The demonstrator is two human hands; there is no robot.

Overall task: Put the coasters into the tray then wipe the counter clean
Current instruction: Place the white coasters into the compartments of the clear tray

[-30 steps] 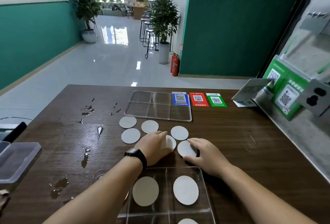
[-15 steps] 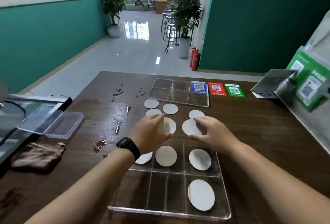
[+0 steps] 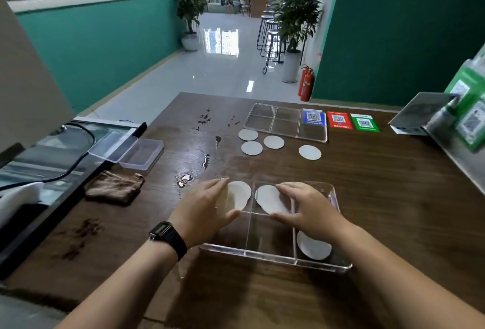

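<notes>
The task is partway through its first half. The near clear tray [image 3: 338, 267] sits close to the counter's [image 3: 393, 210] front edge, and both hands are over it. The left hand [image 3: 202, 210] pinches a white coaster [image 3: 240, 193] between thumb and fingers over the tray's far-left compartment; the right hand [image 3: 309, 210] pinches another coaster [image 3: 267, 198] over the far-middle one. Whether either disc already rests on the tray floor cannot be told. A third coaster [image 3: 313, 248] lies flat in the near-right compartment; the right forearm hides much of that side, so other discs there cannot be ruled out.

Four loose coasters [image 3: 273, 142] are left on the counter toward its far edge, just in front of a second clear tray [image 3: 286, 121] — three bunched together and one apart to their right. After those comes the wiping, not yet begun: spilled liquid [image 3: 185, 179] runs in patches along the counter's left half, and a brown cloth [image 3: 115, 187] lies crumpled untouched near the left edge, beside an open plastic box [image 3: 131, 150].

Compared with half a second ago, both hands have drawn back from the loose group on the counter to the tray, each carrying the coaster it was then reaching for, so two fewer discs lie outside. The view has also shifted, showing more of the left-hand edge.
</notes>
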